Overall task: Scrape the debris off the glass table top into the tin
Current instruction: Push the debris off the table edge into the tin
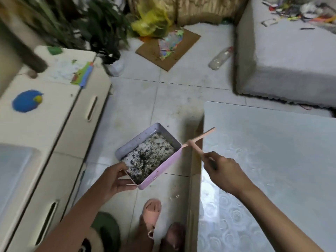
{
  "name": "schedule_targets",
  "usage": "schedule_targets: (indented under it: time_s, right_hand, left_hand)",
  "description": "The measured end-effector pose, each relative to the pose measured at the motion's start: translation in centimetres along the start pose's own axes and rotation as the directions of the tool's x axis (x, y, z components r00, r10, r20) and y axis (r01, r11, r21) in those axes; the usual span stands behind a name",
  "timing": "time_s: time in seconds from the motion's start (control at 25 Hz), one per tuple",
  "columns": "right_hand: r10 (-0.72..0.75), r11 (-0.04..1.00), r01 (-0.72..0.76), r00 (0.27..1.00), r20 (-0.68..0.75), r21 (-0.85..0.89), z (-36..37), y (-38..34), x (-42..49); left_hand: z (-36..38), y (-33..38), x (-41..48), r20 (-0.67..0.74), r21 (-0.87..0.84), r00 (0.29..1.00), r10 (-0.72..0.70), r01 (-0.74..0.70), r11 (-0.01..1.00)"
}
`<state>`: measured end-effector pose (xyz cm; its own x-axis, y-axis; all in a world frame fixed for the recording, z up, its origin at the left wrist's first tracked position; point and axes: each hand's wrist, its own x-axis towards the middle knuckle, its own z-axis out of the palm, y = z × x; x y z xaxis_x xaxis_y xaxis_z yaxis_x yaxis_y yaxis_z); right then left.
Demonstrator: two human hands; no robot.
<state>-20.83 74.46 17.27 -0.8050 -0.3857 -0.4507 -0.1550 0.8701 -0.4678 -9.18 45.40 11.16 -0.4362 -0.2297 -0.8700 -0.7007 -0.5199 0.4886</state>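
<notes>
My left hand (116,180) grips the near corner of a pink rectangular tin (160,169), held over the floor just left of the table. Black and pale debris (149,157) covers the tin's bottom. My right hand (223,171) pinches the end of a thin pink crossed-stick scraper (197,142). The scraper's tip touches the tin's right corner by the table's left edge. The glass table top (272,160) fills the right side and looks shiny, with no debris that I can make out.
A cream cabinet (54,124) with drawers stands on the left. A potted plant (109,57), cardboard (189,44) with coloured scraps, a plastic bottle (221,58) and a grey sofa (283,51) lie beyond. A foot in a pink sandal (151,215) is on the tiled floor below the tin.
</notes>
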Motion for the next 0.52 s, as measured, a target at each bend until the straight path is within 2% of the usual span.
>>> schedule_targets:
  time_s: [0.32,0.52]
  right_hand:
    - [-0.190,0.980,0.198,0.964,0.187,-0.029,6.2,-13.9,-1.8]
    - [-0.238,0.966,0.256,0.941,0.239,-0.047,12.5,-21.6,-3.4]
  left_hand:
    - [-16.1,-1.9,-6.3,-0.157,-0.048,0.986,0.047,-0.055,0.997]
    - [-27.9,-4.6,-7.9,-0.272,-0.105,0.962,0.000,-0.029,0.994]
